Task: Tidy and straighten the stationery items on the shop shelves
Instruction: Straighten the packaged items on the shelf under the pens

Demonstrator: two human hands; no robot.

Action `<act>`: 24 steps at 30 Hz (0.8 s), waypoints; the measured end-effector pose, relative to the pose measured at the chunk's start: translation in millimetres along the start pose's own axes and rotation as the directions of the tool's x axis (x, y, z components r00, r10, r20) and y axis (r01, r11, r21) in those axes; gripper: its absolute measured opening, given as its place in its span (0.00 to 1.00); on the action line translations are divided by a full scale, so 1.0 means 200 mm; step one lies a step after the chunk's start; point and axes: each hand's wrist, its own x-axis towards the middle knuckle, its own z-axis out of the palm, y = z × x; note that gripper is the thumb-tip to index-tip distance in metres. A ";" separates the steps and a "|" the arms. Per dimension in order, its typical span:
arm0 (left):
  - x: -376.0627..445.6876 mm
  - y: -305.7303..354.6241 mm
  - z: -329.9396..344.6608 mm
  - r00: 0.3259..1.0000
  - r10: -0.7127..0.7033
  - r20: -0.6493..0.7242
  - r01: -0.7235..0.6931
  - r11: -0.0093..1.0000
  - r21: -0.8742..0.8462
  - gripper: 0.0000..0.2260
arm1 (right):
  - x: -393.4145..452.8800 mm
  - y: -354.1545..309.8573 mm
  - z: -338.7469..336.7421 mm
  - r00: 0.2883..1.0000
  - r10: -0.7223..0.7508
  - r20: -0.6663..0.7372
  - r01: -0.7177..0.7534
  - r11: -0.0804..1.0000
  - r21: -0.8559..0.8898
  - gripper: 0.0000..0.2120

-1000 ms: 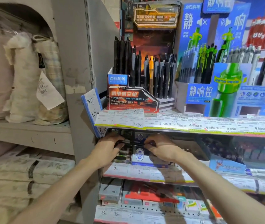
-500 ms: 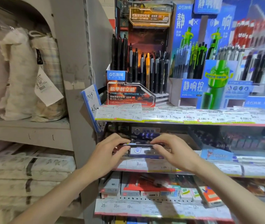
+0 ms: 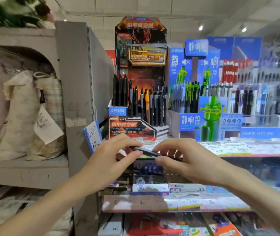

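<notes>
Holding a dark pen [image 3: 147,152] flat in the air, we pinch one end with our left hand [image 3: 113,160] and the other end with our right hand [image 3: 183,160]. It sits in front of the shelf [image 3: 248,150], just below the black pen stand [image 3: 135,123].

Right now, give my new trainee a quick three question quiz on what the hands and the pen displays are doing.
1. True or false: the dark pen is held by both the left hand and right hand.
2. Which display is nearer the grey shelf upright? A the orange and black pen display; B the blue and green pen display.
3. Fill in: the pen lies roughly ____, not upright.

Key: 1 true; 2 A; 3 level.
</notes>
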 end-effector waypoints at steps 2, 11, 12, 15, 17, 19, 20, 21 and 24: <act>0.09 0.01 -0.01 1.000 0.010 0.017 -0.010 1.000 0.008 0.08 | 0.07 -0.01 -0.04 0.999 -0.019 -0.046 0.016 0.999 -0.049 0.09; 0.38 -0.10 -0.01 0.998 0.061 -0.034 -0.051 0.970 0.239 0.14 | 0.28 0.08 -0.17 0.992 0.098 -0.084 -0.113 0.971 -0.212 0.10; 0.39 -0.13 0.00 0.996 0.088 -0.033 -0.073 0.951 0.302 0.15 | 0.29 0.11 -0.18 0.986 0.123 -0.115 -0.144 0.969 -0.202 0.10; 0.42 -0.20 0.03 0.985 0.175 0.000 -0.152 0.856 0.494 0.14 | 0.37 0.18 -0.18 0.946 0.200 -0.254 -0.227 0.970 -0.083 0.11; 0.44 -0.23 0.06 0.982 0.188 0.027 -0.169 0.798 0.579 0.15 | 0.44 0.21 -0.16 0.907 0.250 -0.340 -0.253 0.967 0.034 0.13; 0.45 -0.25 0.08 0.984 0.174 0.029 -0.153 0.763 0.628 0.16 | 0.51 0.23 -0.13 0.865 0.283 -0.413 -0.250 0.959 0.134 0.14; 0.46 -0.25 0.09 0.985 0.171 0.026 -0.147 0.750 0.645 0.16 | 0.54 0.23 -0.12 0.846 0.297 -0.443 -0.249 0.955 0.163 0.14; 0.46 -0.26 0.10 0.985 0.170 0.023 -0.143 0.740 0.657 0.15 | 0.57 0.24 -0.10 0.829 0.307 -0.467 -0.251 0.951 0.180 0.15; 0.47 -0.26 0.11 0.986 0.167 0.021 -0.138 0.732 0.668 0.14 | 0.65 0.24 -0.08 0.797 0.322 -0.512 -0.268 0.947 0.178 0.15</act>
